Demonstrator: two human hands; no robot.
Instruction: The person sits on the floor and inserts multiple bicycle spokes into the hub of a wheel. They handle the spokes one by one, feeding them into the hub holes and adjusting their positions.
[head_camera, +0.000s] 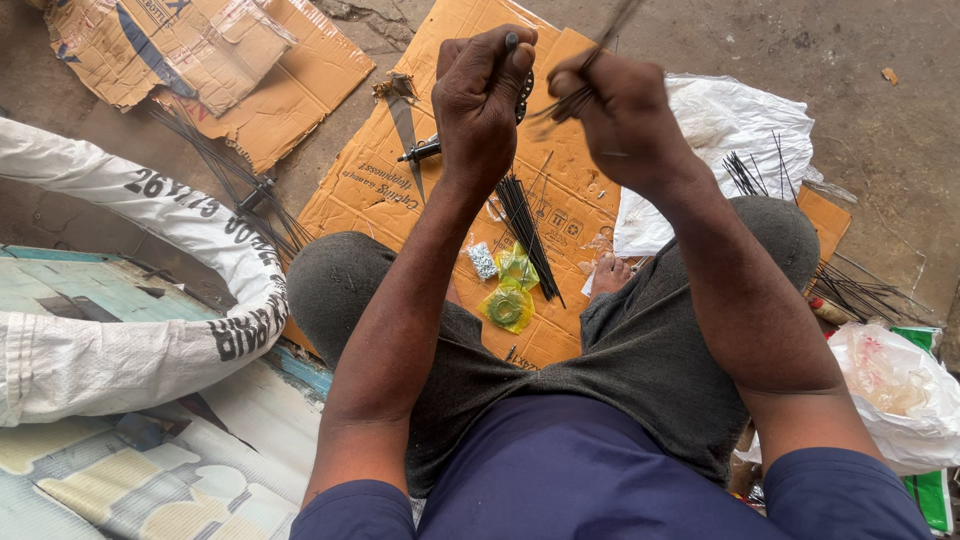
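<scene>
While the left hand pinches a small dark round part, mostly hidden behind its fingers, the right hand at upper centre grips a blurred cluster of thin black wires running off the top edge. More black rods lie on the cardboard sheet below, beside yellow packets.

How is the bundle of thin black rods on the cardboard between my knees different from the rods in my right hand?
The bundle of rods lies still and sharp on the cardboard, packed straight and touching no hand. The rods in the right hand are raised, blurred and fanned out, crossing toward the left hand. The lying bundle looks fuller; the held rods look fewer. Both are thin, dark and wire-like.
</scene>
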